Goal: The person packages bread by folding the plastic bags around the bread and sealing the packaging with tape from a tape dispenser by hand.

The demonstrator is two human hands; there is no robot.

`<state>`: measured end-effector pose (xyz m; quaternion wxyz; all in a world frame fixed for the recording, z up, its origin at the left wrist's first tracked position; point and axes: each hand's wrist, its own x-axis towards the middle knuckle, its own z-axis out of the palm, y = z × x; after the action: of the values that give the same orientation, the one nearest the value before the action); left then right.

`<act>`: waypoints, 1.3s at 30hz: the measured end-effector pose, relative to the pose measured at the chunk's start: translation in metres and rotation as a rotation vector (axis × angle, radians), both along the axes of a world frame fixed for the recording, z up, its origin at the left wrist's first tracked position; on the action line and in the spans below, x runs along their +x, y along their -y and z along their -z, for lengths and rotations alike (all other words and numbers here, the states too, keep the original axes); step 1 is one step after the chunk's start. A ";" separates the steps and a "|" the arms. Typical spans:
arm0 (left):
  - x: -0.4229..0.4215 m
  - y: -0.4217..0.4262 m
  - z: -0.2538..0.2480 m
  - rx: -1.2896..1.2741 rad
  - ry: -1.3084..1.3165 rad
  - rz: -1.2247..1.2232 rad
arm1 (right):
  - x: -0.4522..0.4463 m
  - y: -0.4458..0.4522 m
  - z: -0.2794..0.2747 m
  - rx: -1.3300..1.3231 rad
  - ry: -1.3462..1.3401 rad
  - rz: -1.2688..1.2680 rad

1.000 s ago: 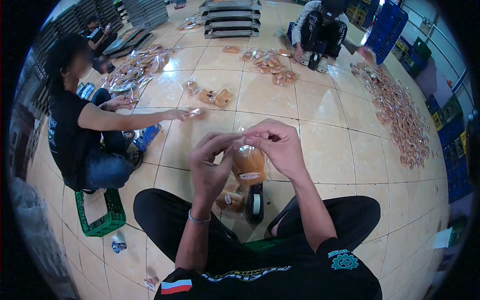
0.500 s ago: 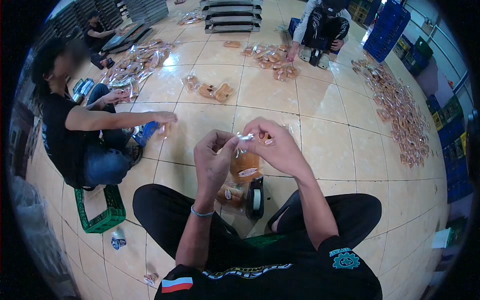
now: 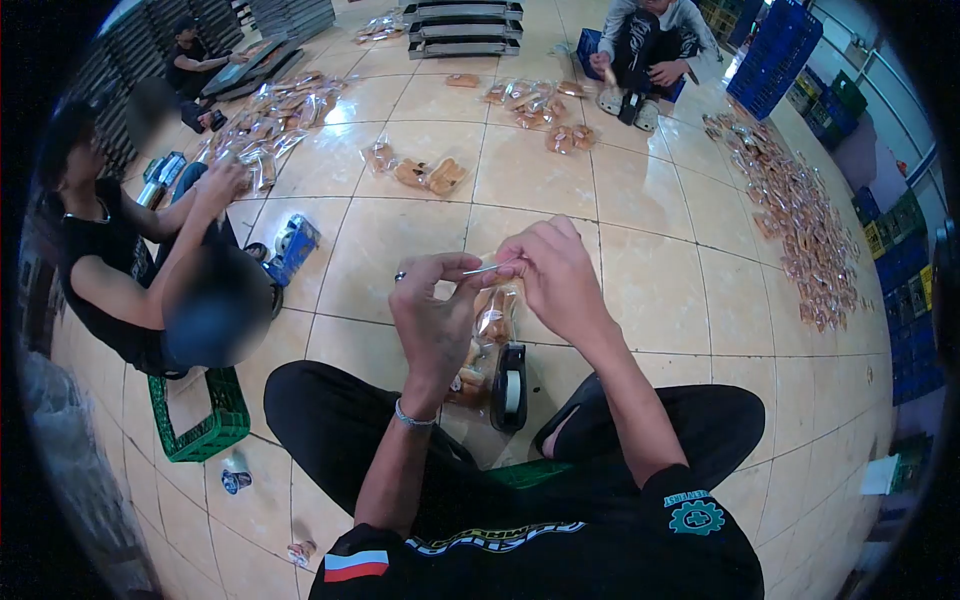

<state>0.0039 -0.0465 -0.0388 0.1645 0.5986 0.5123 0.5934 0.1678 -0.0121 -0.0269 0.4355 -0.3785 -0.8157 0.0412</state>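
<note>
My left hand (image 3: 432, 305) and my right hand (image 3: 550, 275) meet in front of me, their thumbs and fingertips pinching a thin, pale edge between them. It appears to be the folded top of a clear plastic bread bag (image 3: 495, 312), partly hidden behind my fingers. Brown bread and a small label show through the plastic. Just below, another bagged bread (image 3: 468, 385) lies on the floor, partly covered by my left wrist. Beside it stands a black tape dispenser (image 3: 510, 388) with a pale roll, between my crossed legs.
Bagged breads (image 3: 425, 175) lie ahead on the tiles, with a large heap (image 3: 790, 220) at right. At left, a seated person (image 3: 120, 260) has a blue tape dispenser (image 3: 293, 250) nearby. A green crate (image 3: 205, 420) stands behind them. Another person (image 3: 650, 70) sits at the back.
My hands have turned the bag's top, so its edge now shows as a thin line. The person at left has drawn an arm back from the blue dispenser.
</note>
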 end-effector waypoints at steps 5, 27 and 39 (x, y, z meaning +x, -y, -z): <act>-0.005 0.001 0.000 -0.078 -0.428 -0.044 | 0.001 0.003 -0.002 -0.081 0.227 0.022; -0.018 -0.029 0.053 -0.529 0.953 0.293 | -0.004 0.001 0.032 -0.463 -0.169 -0.116; -0.015 -0.017 0.018 -0.447 0.235 0.569 | 0.029 -0.007 0.026 -0.715 -0.371 -0.158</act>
<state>-0.0113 -0.0293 -0.0564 0.5069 0.5941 0.4202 0.4621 0.1967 -0.0054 -0.0525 0.4117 -0.4283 -0.6841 0.4232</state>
